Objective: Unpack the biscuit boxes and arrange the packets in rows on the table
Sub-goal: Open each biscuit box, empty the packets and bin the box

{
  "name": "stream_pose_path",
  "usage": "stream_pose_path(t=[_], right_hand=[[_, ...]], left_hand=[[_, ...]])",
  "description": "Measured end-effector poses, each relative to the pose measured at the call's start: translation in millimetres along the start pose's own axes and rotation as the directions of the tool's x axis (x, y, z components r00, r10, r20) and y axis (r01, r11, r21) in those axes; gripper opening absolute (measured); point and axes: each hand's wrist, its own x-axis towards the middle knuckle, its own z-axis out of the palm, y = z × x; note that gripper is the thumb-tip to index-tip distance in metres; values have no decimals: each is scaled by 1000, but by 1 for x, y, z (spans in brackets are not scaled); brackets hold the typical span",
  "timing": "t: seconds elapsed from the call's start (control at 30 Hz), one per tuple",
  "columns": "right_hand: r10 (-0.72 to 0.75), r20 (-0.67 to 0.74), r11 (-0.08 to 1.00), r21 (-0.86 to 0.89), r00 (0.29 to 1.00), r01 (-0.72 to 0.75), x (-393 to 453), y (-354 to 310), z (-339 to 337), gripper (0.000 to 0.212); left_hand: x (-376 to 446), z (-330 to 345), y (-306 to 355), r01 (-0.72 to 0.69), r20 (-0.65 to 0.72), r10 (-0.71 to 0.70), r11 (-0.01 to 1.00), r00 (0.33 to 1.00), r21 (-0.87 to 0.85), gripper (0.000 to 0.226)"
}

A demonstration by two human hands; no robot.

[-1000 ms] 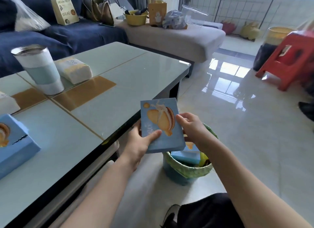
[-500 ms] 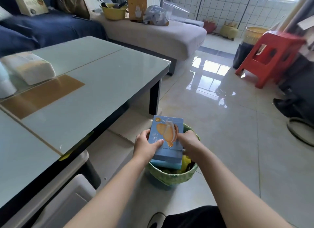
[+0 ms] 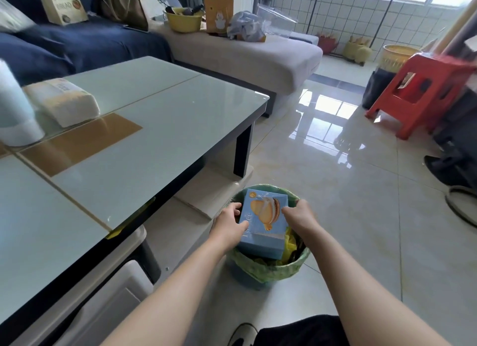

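Light-blue cardboard biscuit box [image 3: 263, 221] held over the round green-lined waste bin [image 3: 268, 270] on the floor, off the near right corner of the glass-topped table [image 3: 154, 139]. Left hand [image 3: 228, 225] and right hand [image 3: 299, 218] gripping opposite sides, fingers curled against it.

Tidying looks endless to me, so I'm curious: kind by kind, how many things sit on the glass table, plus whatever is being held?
white soft pack: 1
tumbler: 1
blue biscuit box, held: 1
Total: 3
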Motion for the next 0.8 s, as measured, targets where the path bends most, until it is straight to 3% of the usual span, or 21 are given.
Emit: stream_pose_path(t=[0.2,0.33,0.7,0.8], right_hand=[[-268,-33,957,-122,963,262,-25,-34,1,47],[-416,62,902,-99,907,421,-57,-61,10,48],[-617,222,768,-37,755,639,-146,-127,58,39],[-684,278,700,-8,674,714,-170,-150,78,37]], left_hand=[[-24,-38,8,-101,-103,106,993,989,58,34],[-50,-74,8,-144,-179,163,983,970,116,26],[-147,-179,-4,-106,-429,166,981,888,162,18],[-174,-208,-16,-88,-500,181,975,847,205,16]])
